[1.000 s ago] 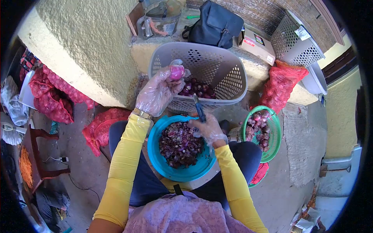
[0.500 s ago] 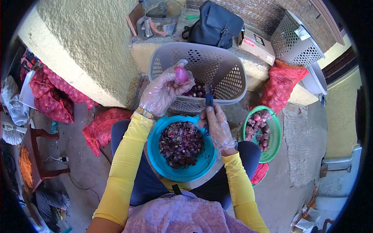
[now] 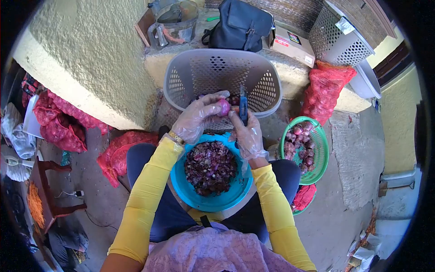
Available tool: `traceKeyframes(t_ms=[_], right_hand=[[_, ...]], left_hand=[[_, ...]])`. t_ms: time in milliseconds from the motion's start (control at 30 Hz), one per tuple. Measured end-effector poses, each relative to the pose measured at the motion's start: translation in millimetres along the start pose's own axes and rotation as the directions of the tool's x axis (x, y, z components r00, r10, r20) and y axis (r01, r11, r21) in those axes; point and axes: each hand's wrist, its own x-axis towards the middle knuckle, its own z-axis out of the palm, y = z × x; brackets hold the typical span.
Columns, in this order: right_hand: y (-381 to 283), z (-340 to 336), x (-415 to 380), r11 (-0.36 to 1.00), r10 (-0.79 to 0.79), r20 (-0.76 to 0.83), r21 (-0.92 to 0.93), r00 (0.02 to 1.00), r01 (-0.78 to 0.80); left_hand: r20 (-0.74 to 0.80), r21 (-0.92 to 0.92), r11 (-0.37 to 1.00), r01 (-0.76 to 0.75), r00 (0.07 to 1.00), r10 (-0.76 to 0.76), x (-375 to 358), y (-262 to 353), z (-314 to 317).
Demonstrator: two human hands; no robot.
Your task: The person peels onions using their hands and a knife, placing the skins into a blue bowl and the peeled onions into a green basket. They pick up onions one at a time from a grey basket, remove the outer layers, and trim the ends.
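My left hand (image 3: 194,119), in a clear plastic glove, holds a purple-red onion (image 3: 224,107) in its fingers over the near rim of the grey perforated basket (image 3: 266,68). Close beside it, my gloved right hand (image 3: 247,138) grips a blue-handled cutter knife (image 3: 244,108), its blade pointing up and away from me. The right fingertips are right at the onion. More onions (image 3: 234,99) lie at the bottom of the basket, partly hidden by my hands. Below both hands, a blue basin (image 3: 247,183) between my knees holds a heap of onion skins and trimmings (image 3: 211,165).
At right stands a green basket (image 3: 322,156) of unpeeled onions, with a red mesh sack (image 3: 327,93) behind it. More red sacks (image 3: 124,152) lie at left near a small wooden table (image 3: 50,195). A black bag (image 3: 247,27) and a carton (image 3: 292,47) sit on the ledge.
My left hand has come down and rightward with the onion, and its fingers now point toward the knife. My right hand has closed in beside the onion. The view has shifted slightly.
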Motion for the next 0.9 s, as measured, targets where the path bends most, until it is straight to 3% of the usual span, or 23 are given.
traceKeyframes(t_ms=[133,233,300,433,500,533,600,667,733,800,867,900], right_hand=[[11.5,-3.6,8.2,0.997,-0.07,-0.041,0.008,0.997,0.07],[12.6,-2.5,8.0,0.998,-0.065,-0.064,0.023,0.996,0.067],[14.6,-2.7,8.2,0.998,-0.045,-0.09,0.04,0.995,0.048],[25.0,-12.0,12.5,0.999,-0.046,-0.066,0.015,0.997,0.047],[26.0,-13.2,12.0,0.999,-0.053,-0.07,-0.013,0.996,0.052],[25.4,-10.8,11.7,0.998,-0.055,-0.095,-0.012,0.994,0.054],[22.6,-10.1,10.7,0.998,-0.058,-0.117,-0.009,0.991,0.058],[20.3,-13.8,8.7,0.996,0.032,-0.027,-0.079,0.999,-0.034],[38.7,-17.0,8.2,0.996,0.017,-0.044,-0.087,0.999,-0.021],[46.2,-20.1,-3.3,0.996,0.007,-0.062,-0.092,0.998,-0.013],[31.8,-18.5,-20.7,0.932,-0.095,0.05,-0.345,0.994,0.106],[44.1,-22.0,-18.6,0.831,-0.238,0.086,-0.498,0.967,0.249]], left_hand=[[-0.048,0.074,0.992,0.101,0.994,-0.098,-0.7,5.7,2.3],[-0.002,0.087,0.994,0.06,0.998,-0.06,2.4,-2.0,-7.4],[0.062,0.252,0.963,-0.1,0.994,0.088,4.0,-6.4,-11.6],[0.131,0.427,0.891,-0.155,0.985,0.108,5.8,-10.6,-13.7],[0.23,0.727,0.581,-0.367,0.927,0.297,5.9,-12.4,-13.2],[0.231,0.726,0.582,-0.366,0.927,0.295,7.4,-12.6,-13.3],[0.281,0.878,0.275,-0.393,0.886,0.369,11.7,-11.1,-15.6],[0.249,0.882,0.293,-0.369,0.893,0.376,17.6,-20.4,-26.5],[0.219,0.882,0.316,-0.35,0.897,0.384,19.7,-22.1,-28.0],[0.266,0.897,0.253,-0.363,0.899,0.347,15.7,-19.8,-25.3],[0.262,0.885,0.275,-0.375,0.89,0.373,16.5,-25.7,-31.1],[0.253,0.874,0.296,-0.386,0.881,0.4,16.4,-27.7,-33.5]])
